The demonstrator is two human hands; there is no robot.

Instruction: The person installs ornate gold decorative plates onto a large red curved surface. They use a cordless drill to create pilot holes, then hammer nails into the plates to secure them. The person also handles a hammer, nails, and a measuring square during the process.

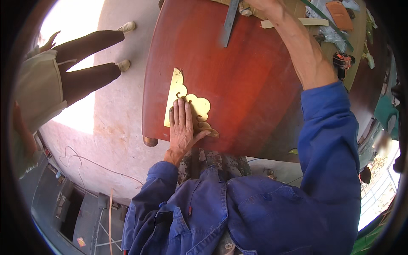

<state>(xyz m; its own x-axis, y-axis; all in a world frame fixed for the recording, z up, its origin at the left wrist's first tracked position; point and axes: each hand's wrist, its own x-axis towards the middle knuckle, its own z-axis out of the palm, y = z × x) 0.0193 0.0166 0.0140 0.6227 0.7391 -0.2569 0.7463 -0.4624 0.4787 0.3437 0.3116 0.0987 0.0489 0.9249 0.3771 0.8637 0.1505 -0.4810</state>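
My left hand (182, 131) lies flat, fingers stretched out, on a gold-coloured metal corner plate (199, 106) with a scalloped, cut-out edge. The plate rests at the near left corner of a glossy red-brown wooden panel (250, 89). My right arm reaches to the far side, where my right hand (264, 4) is cut off by the upper edge of the view. Its fingers are out of sight. Close by it, a dark flat metal strip (229, 24), like a steel ruler, points toward me with a blurred near end. Whether my right hand touches it cannot be seen.
A pale wooden strip (295, 22), an orange-brown flat piece (339, 15), clear plastic wrap (333, 38) and a power drill (343, 60) lie at the far right. Another person (80, 63) stands at the left. A thin cable (104, 170) crosses the floor.
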